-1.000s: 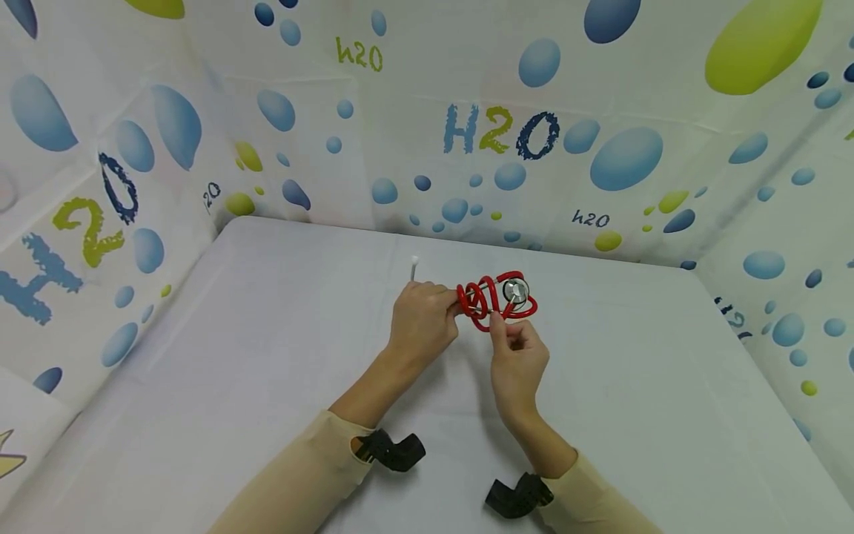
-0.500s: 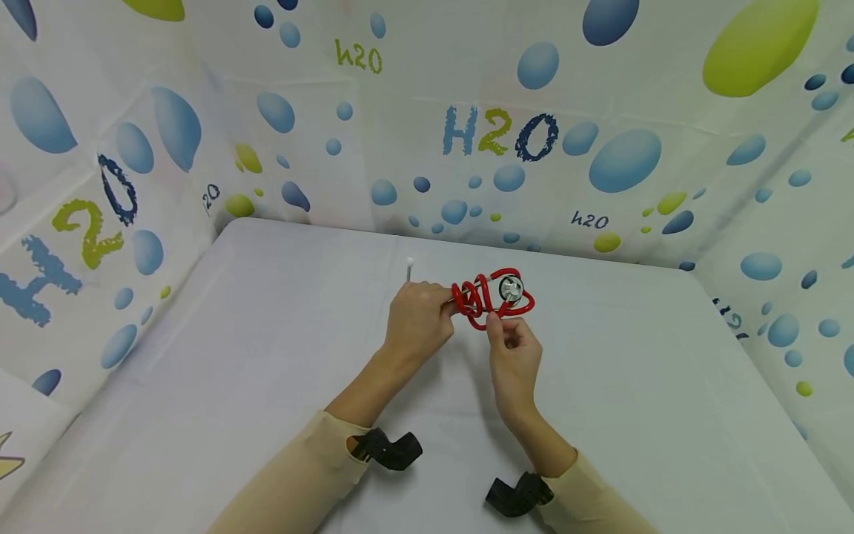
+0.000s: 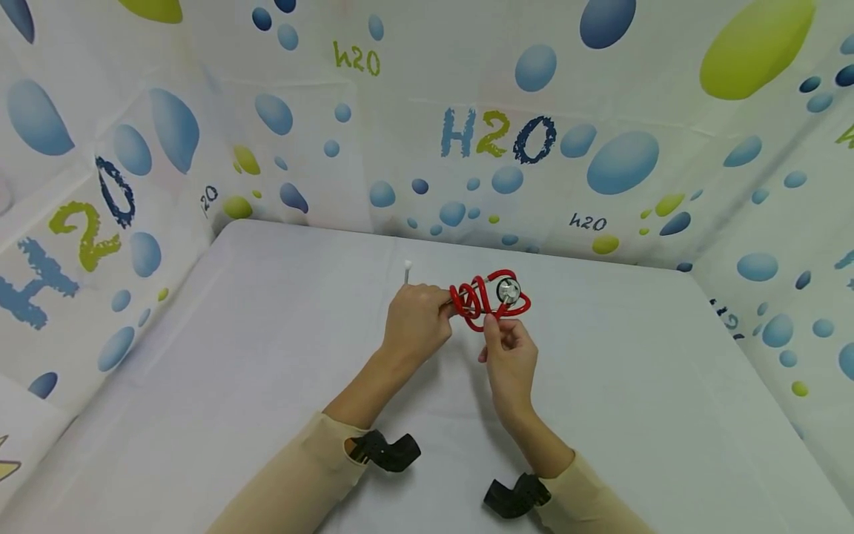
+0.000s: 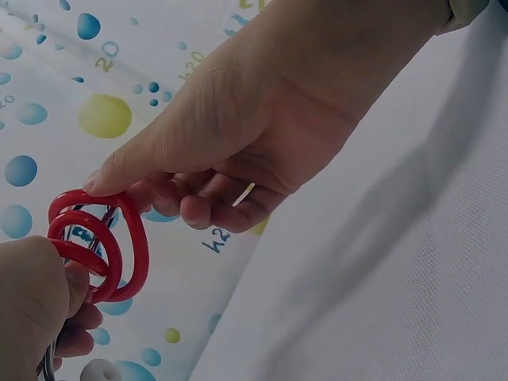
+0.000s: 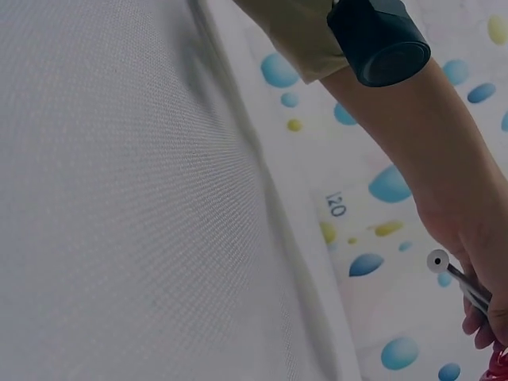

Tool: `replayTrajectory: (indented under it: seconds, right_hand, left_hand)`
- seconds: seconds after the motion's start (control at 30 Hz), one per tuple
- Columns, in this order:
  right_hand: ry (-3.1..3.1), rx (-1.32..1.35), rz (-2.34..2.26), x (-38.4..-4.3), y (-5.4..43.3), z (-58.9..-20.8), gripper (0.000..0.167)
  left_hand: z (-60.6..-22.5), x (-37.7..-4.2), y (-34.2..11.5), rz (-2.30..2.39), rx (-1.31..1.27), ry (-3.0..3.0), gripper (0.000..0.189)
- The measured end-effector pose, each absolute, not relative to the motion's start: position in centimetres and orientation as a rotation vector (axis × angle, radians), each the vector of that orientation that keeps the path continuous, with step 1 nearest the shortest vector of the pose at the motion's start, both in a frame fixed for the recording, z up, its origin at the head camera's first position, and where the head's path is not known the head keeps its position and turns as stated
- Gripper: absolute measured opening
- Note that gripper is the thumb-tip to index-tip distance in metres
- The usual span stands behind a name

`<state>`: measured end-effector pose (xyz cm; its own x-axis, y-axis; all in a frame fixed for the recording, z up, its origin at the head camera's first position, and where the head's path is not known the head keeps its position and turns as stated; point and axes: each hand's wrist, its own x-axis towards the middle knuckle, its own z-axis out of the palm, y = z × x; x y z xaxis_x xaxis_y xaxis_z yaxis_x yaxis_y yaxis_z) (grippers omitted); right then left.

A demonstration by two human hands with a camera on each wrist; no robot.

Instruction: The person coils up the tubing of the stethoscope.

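A stethoscope with red tubing is held in the air above the white table. Its tubing winds in loops around the metal ear tubes, and the silver chest piece sits at the right end. My left hand grips the ear tubes at the left end; one white ear tip sticks up beyond it. My right hand pinches the lower part of the red tubing between thumb and finger. In the right wrist view, the white ear tip pokes out from the left hand.
A white cloth covers the table. Behind it and at both sides hang white sheets printed with blue and green drops. Black cameras are worn at both wrists.
Both hands and the stethoscope have shifted slightly left in the head view. More of the right hand's fingers now show to the left, below the tubing.
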<state>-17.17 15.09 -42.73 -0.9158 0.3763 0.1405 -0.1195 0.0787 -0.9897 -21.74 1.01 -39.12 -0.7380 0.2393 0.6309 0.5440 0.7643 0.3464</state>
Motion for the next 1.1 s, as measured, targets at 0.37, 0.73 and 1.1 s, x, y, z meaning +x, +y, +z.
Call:
replayTrajectory:
  seconds: [0.37, 0.73, 1.1]
  right_hand:
    - [-2.004, -0.257, 1.900, -17.2, 15.3, -42.4, 0.032]
    - [-1.764, -0.378, 1.930, -18.0, 17.2, -41.6, 0.035]
    - [-1.789, -0.561, 1.885, -19.7, 21.7, -39.4, 0.024]
  left_hand:
    - [-38.8, -21.8, 1.1, -0.728, -0.594, -2.387, 0.005]
    - [-39.3, -22.3, 0.1, -0.744, -0.650, -2.453, 0.004]
    - [-41.0, -23.6, -0.8, -0.704, -0.789, -2.638, 0.006]
